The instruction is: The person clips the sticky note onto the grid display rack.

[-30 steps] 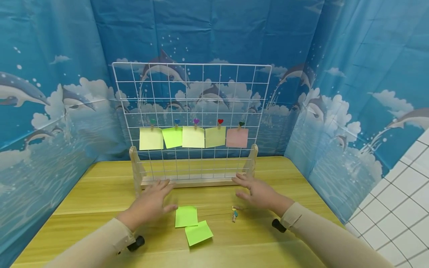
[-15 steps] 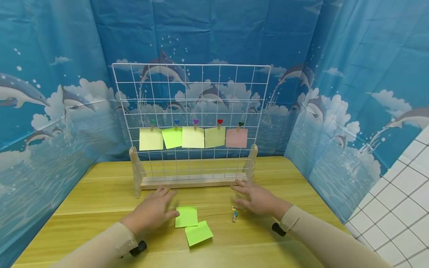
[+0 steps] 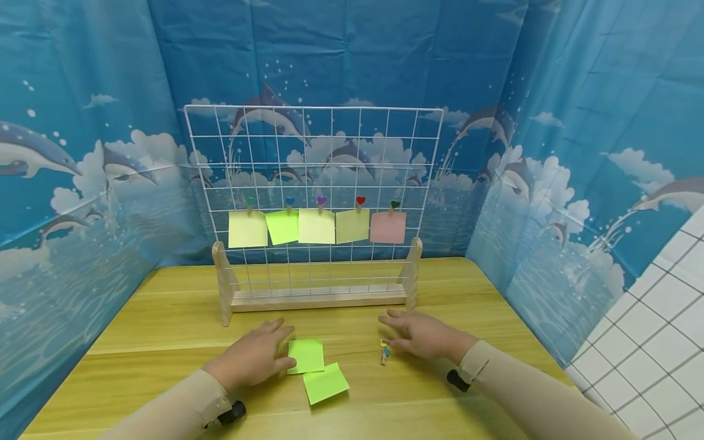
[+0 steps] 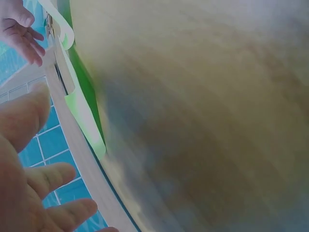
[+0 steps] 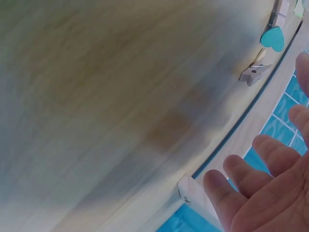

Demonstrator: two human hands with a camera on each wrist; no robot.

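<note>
My left hand (image 3: 254, 355) hovers with spread fingers at the left edge of a bright green sticky note (image 3: 305, 354). A second green note (image 3: 326, 384) lies just below it, overlapping its corner. In the left wrist view the notes (image 4: 86, 108) show curled edges, beyond my extended fingers. My right hand (image 3: 428, 335) is held palm down, thumb near two small wooden clips (image 3: 384, 354) on the table. The right wrist view shows one clip with a teal heart (image 5: 273, 38) and another clip (image 5: 255, 73) beside it. Neither hand holds anything.
A white wire grid (image 3: 332, 146) stands upright in a wooden base (image 3: 319, 302) behind the hands. Several notes hang on it from heart clips, among them a pink note (image 3: 388, 227) at the right. A dolphin-print curtain (image 3: 385, 49) encloses the yellow wooden table (image 3: 467, 293).
Both hands have drawn back from the grid's base toward the person, the left nearing the green notes and the right nearing the clips. The notes and clips lie where they were.
</note>
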